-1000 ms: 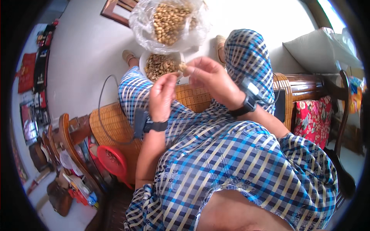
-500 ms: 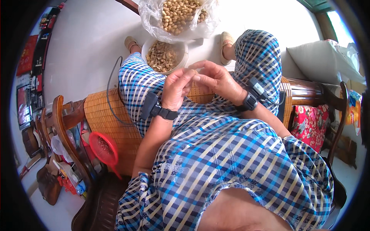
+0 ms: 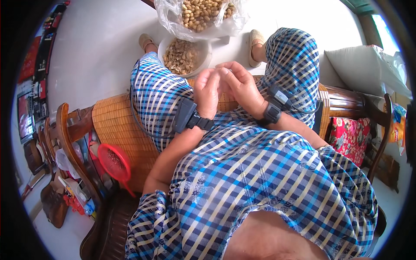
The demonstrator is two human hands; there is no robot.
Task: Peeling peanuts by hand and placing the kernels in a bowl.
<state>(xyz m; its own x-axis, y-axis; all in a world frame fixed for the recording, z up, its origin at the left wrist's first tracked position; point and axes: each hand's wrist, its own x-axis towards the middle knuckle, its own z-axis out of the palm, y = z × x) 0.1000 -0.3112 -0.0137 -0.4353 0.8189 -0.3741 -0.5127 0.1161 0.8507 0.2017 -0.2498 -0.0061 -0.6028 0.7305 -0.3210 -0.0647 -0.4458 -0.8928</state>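
Observation:
My left hand (image 3: pixel 208 91) and my right hand (image 3: pixel 240 84) meet fingertip to fingertip above my knees. Together they pinch a small peanut that the fingers mostly hide. Each wrist carries a black strapped device: one on the left wrist (image 3: pixel 188 117), one on the right wrist (image 3: pixel 275 106). Just beyond the hands, on the white floor between my feet, stands a white bowl (image 3: pixel 207 54) holding peanut pieces. Behind it lies an open clear plastic bag (image 3: pixel 173 26) full of unshelled peanuts (image 3: pixel 201 11).
I sit on a wooden bench with a woven mat (image 3: pixel 117 125). A red plastic strainer (image 3: pixel 113 161) lies at my left, beside a curved wooden armrest (image 3: pixel 69 143). To my right are a red floral cushion (image 3: pixel 349 138) and a white pillow (image 3: pixel 368 69). My sandalled feet (image 3: pixel 255 41) flank the bowl.
The hands have drawn back from over the bowl toward my lap, and the left hand has closed in against the right. The view has tilted a little lower.

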